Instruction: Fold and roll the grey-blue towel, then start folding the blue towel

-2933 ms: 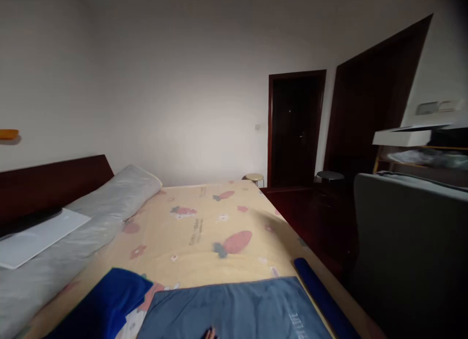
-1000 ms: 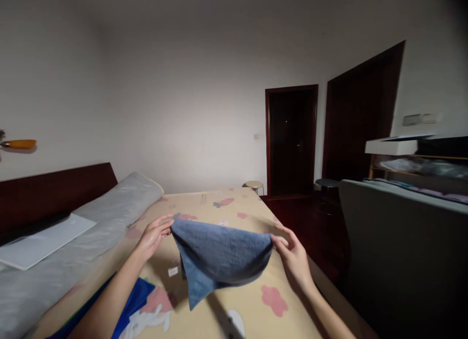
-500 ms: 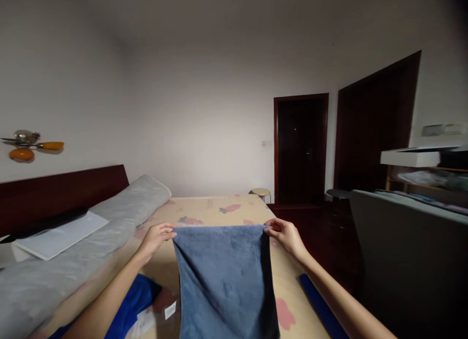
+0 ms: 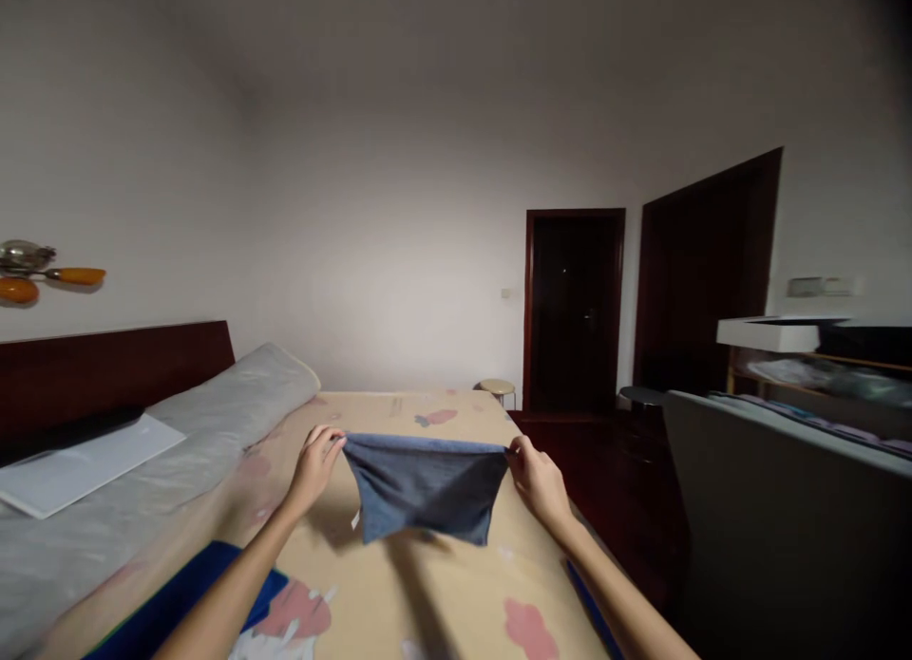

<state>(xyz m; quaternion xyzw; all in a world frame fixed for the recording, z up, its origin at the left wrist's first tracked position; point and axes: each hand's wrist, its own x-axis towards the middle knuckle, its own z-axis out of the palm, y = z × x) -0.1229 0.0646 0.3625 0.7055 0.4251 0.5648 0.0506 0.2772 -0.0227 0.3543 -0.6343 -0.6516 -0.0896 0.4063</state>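
Observation:
A grey-blue towel (image 4: 427, 489) hangs stretched between my two hands above the bed. My left hand (image 4: 317, 465) pinches its upper left corner, and my right hand (image 4: 536, 475) pinches the upper right one. The top edge is pulled nearly straight, while the lower edge hangs free in the air with a small white tag at its left side. Beneath it lies the yellow bed cover (image 4: 377, 603) with a pink strawberry print. A dark blue cloth (image 4: 192, 594) rests on the bed near my left forearm, which covers part of it.
Along the left runs a rolled grey quilt (image 4: 214, 432) with a white flat board (image 4: 92, 465) on it, before the dark headboard (image 4: 114, 375). A stool (image 4: 497, 387) stands past the bed's far end. At right are a grey panel (image 4: 755, 508) and a shelf with a white box (image 4: 769, 334).
The towel's lower part has swung up and away from me, so much less of its length shows. Both hands still hold its corners. The view has shifted slightly.

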